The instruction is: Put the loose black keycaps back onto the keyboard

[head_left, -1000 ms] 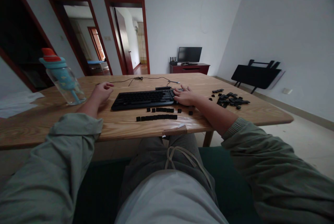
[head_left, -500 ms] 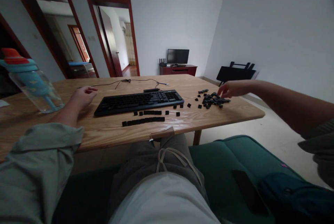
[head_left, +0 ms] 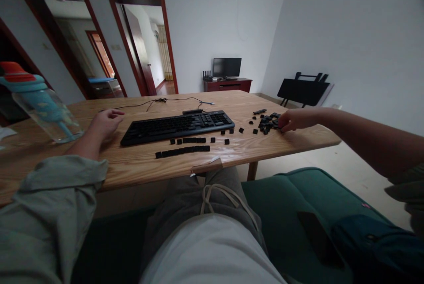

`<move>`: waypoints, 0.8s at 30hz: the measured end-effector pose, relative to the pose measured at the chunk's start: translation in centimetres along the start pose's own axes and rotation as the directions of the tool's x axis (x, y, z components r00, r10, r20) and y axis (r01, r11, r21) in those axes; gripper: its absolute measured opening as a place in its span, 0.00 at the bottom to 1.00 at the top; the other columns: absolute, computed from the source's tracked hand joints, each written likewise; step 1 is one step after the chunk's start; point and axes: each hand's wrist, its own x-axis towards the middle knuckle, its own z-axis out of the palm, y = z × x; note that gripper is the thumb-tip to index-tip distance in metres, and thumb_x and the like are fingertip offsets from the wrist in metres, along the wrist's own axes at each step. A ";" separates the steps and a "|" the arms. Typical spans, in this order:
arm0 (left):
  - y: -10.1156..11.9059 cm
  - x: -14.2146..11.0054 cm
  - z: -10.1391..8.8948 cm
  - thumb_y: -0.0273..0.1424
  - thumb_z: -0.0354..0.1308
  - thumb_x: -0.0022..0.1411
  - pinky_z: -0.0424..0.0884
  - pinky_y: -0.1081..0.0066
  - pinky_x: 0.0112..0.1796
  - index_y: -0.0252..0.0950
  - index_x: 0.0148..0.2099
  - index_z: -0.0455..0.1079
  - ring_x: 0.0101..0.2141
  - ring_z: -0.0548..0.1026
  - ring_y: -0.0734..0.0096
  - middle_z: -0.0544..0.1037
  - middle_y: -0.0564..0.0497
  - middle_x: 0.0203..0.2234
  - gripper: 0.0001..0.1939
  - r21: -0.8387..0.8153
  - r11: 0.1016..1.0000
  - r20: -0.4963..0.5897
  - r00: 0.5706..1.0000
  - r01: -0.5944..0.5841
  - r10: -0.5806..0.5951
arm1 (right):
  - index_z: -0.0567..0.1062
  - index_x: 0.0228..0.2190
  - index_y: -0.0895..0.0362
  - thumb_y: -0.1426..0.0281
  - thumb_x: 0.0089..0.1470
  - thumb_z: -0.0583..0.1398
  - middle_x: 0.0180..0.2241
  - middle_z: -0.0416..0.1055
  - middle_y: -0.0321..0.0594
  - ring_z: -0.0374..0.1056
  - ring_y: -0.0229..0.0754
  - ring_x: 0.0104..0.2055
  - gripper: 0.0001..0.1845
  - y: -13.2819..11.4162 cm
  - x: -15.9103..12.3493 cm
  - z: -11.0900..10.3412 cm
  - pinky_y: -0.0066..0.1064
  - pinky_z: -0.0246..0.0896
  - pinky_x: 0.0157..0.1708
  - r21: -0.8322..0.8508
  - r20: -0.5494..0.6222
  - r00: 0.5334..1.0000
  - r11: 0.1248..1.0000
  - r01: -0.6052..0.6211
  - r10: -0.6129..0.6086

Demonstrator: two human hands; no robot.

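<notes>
A black keyboard [head_left: 179, 126] lies across the middle of the table. To its left my left hand [head_left: 107, 123] rests on the wood, fingers loosely extended and holding nothing. My right hand [head_left: 291, 119] is at the right side of a heap of loose black keycaps [head_left: 265, 124], its fingers drawn together and pointing down. What sits between those fingertips is too small and dark to make out. In front of the keyboard, keycaps stand in a long row [head_left: 183, 152] and a shorter row [head_left: 194, 140]. Several single keycaps [head_left: 241, 130] lie between the rows and the heap.
A clear bottle with a blue and red lid [head_left: 24, 76] stands at the left. A thin cable [head_left: 161, 100] runs behind the keyboard. The table's front edge [head_left: 212, 167] is close to my lap, and a green seat [head_left: 281, 200] with a dark blue bag [head_left: 371, 240] is at the right.
My right hand has lowered from above the heap to its right side, and its fingers have drawn closer together. My left hand stays in place. The view has shifted slightly.
</notes>
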 end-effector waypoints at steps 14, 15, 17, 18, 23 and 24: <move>-0.2 0.0 -0.1 0.32 0.58 0.59 0.64 0.70 0.36 0.30 0.47 0.75 0.32 0.66 0.70 0.72 0.51 0.31 0.15 -0.089 0.995 -0.035 0.999 -0.037 0.034 | 0.83 0.35 0.54 0.52 0.48 0.64 0.34 0.80 0.44 0.72 0.47 0.33 0.21 -9.5 1.0 -3.2 0.35 0.62 0.34 0.015 0.050 0.976 0.977 0.214 -0.214; -0.1 -0.2 -0.1 0.32 0.58 0.59 0.64 0.70 0.36 0.30 0.47 0.75 0.32 0.67 0.69 0.72 0.51 0.31 0.15 -0.094 0.995 -0.032 0.999 -0.034 0.032 | 0.83 0.35 0.54 0.52 0.48 0.64 0.35 0.80 0.44 0.72 0.46 0.33 0.20 -10.5 1.2 -3.2 0.34 0.61 0.34 0.001 0.031 0.968 0.969 0.248 -0.248; 0.5 -0.5 -0.3 0.32 0.57 0.59 0.64 0.69 0.36 0.30 0.46 0.74 0.32 0.67 0.69 0.73 0.50 0.32 0.15 -0.102 0.995 -0.026 0.999 -0.022 0.020 | 0.83 0.35 0.53 0.54 0.49 0.63 0.34 0.80 0.42 0.72 0.45 0.34 0.18 -12.2 1.8 -3.1 0.32 0.60 0.33 -0.026 0.004 0.950 0.950 0.311 -0.311; 0.8 -0.8 -0.4 0.32 0.56 0.59 0.64 0.69 0.36 0.31 0.46 0.74 0.33 0.68 0.68 0.74 0.49 0.32 0.14 -0.106 0.994 -0.027 1.000 -0.016 0.013 | 0.83 0.35 0.52 0.55 0.49 0.63 0.34 0.81 0.40 0.72 0.44 0.34 0.17 -13.0 2.2 -3.0 0.31 0.59 0.32 -0.036 -0.009 0.941 0.941 0.338 -0.338; 1.9 -1.5 -0.6 0.31 0.55 0.57 0.66 0.69 0.38 0.32 0.42 0.73 0.33 0.68 0.68 0.75 0.49 0.34 0.13 -0.132 0.991 -0.031 1.000 -0.003 -0.001 | 0.83 0.43 0.45 0.56 0.53 0.61 0.35 0.81 0.34 0.71 0.40 0.31 0.18 -16.5 3.6 -2.6 0.30 0.55 0.30 -0.043 -0.101 0.914 0.920 0.391 -0.393; 1.9 -1.6 -0.6 0.32 0.55 0.56 0.66 0.69 0.38 0.32 0.43 0.73 0.33 0.68 0.68 0.75 0.49 0.33 0.14 -0.128 0.992 -0.024 1.000 0.002 -0.005 | 0.82 0.45 0.44 0.55 0.54 0.61 0.34 0.81 0.34 0.71 0.40 0.30 0.19 -17.1 3.7 -2.7 0.30 0.54 0.30 -0.036 -0.113 0.909 0.916 0.399 -0.401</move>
